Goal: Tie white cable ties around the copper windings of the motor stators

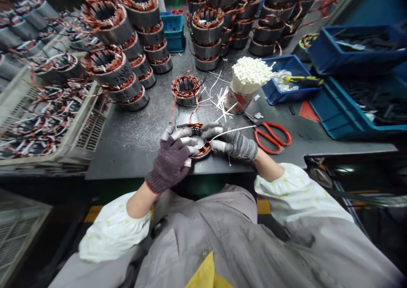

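A motor stator (pixel 203 150) with copper windings sits at the table's front edge, partly hidden by both hands. My left hand (pixel 171 156), in a dark purple glove with white fingertips, is closed around its left side. On the other side my right hand (pixel 233 142), in a grey glove, pinches a thin white cord (pixel 233 131) at the stator's rim; the cord's free end reaches right toward the red-handled scissors (pixel 272 137). Copper leads and a black sleeve lie along the stator's far edge. Just behind stands another wound stator (pixel 186 90).
A cup of white cords (pixel 243 87) stands behind my right hand, with loose cords (pixel 222 103) beside it. Stacked stators (pixel 206 38) line the back. Left is a crate (pixel 92 133) of stators; right are blue bins (pixel 337 120) and a yellow-handled tool (pixel 302 81).
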`<state>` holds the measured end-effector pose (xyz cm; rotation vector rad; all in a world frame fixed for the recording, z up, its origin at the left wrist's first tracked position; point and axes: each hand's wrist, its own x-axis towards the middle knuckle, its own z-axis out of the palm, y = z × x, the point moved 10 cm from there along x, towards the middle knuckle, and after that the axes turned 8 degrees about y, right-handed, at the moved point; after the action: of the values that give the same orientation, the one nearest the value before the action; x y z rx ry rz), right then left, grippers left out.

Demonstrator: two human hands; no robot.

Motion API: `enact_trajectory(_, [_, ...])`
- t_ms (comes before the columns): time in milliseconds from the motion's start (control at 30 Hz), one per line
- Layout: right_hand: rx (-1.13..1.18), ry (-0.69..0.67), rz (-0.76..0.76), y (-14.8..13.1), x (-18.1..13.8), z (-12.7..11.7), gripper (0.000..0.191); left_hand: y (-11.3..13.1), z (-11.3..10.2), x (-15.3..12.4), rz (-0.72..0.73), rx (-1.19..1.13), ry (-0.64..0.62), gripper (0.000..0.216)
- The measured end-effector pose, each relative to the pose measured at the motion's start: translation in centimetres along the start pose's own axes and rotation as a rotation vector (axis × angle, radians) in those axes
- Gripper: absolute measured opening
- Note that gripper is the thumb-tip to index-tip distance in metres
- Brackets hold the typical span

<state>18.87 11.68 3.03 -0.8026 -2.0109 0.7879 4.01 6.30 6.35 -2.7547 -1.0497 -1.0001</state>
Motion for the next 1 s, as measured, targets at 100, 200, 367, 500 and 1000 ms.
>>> enact_trajectory(100, [-0.196,0.079,-0.045,-0.9,-2.9,-3.5,0.032,-0.2,-0.1,-0.1,0.038,-0.150,0.007,0.020])
enact_trajectory(200, [-0.461,-0.032,-0.133,-2.2,-7.2,-3.1,0.031,-0.4,0.6,-0.3,0.045,-0.129,0.028,0.017])
enact_trajectory(367, [-0.753,-0.019,-0.266,-3.7,-12.1,0.0,0.033,0.3,1.8,0.0,-0.078,0.106,0.145,0.017])
enact_trajectory(500, [-0.716,0.141,-0.307,-5.1,-12.2,1.3,0.016,1.2,2.0,0.4,-0.141,0.226,0.147,0.020])
enact_trajectory(1000, [0.134,0.726,0.449,-2.5,-11.7,-4.1,0.011,-0.4,1.9,0.6,-0.116,0.144,0.073,0.020])
